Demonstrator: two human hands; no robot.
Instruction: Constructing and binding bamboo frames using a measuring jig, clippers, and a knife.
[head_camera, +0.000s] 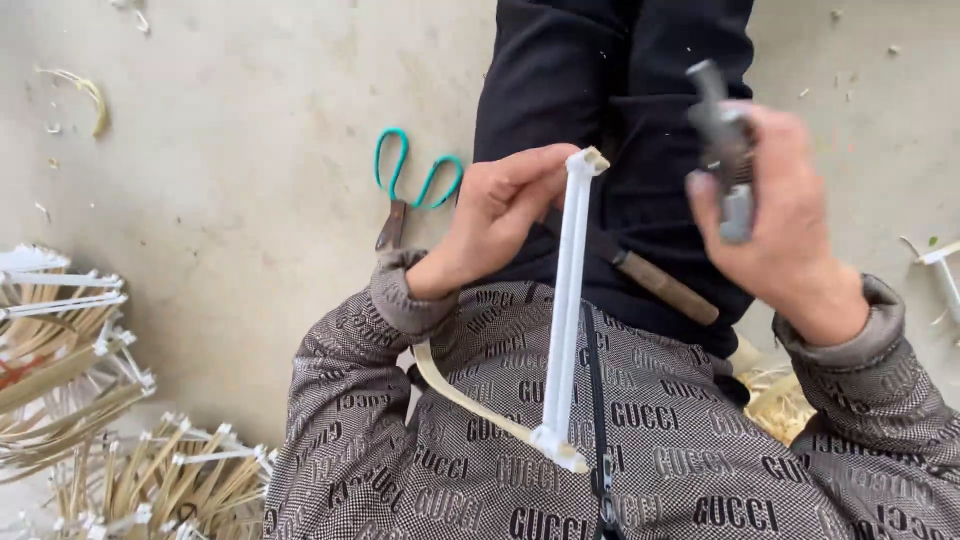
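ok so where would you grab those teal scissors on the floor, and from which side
By the teal loop handles, coming from above on the far side. The scissors lie flat on the concrete floor, loops pointing away from the person and the dark blade end toward the left hand. The loops are bare and clear of the sleeve, while the blades run under the left wrist.

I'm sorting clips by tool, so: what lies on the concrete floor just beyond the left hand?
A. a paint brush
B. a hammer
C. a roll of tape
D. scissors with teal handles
D: scissors with teal loop handles lie on the floor just past the left hand, which holds a white-wrapped strip.
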